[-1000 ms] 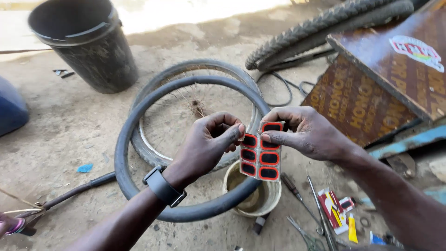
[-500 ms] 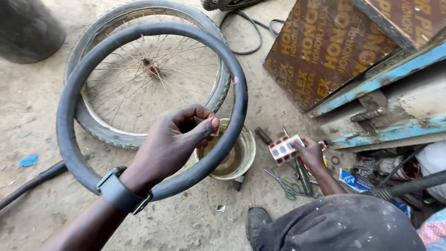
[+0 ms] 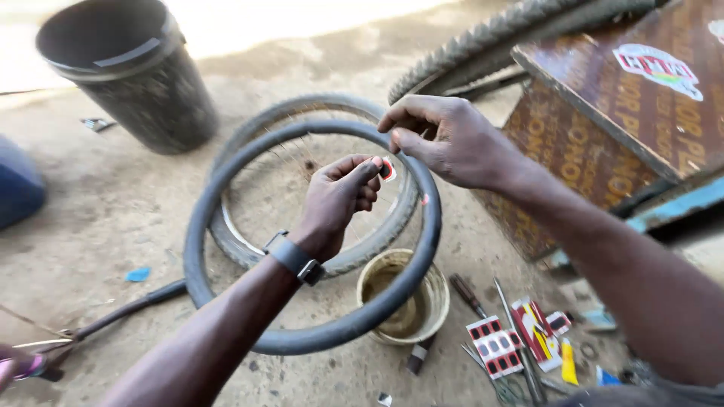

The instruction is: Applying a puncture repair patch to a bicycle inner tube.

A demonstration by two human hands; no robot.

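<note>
The left hand, with a dark watch on its wrist, is curled into a narrow pinch, its thumb and fingertips holding a small red-and-black rubber patch up above the spoked bicycle wheel that lies flat on the sandy ground. A black rubber inner tube loops around that left forearm and hangs over the wheel, its upper curve passing just beside the patch. The right hand hovers just right of the patch, fingers bent loosely and thumb tucked under; it grips nothing that can be seen, and whether its fingertips touch the tube cannot be told. Just in front of the wheel, below the tube's lower curve, stands a small round yellowish tub of murky water. To the right of that tub lie a red-and-black sheet of patches, some slim metal tools and small coloured packets. Behind the wheel, to its left, stands a black plastic bucket; to the wheel's right sits a brown printed wooden box, with a knobbly black tyre behind it.
</note>
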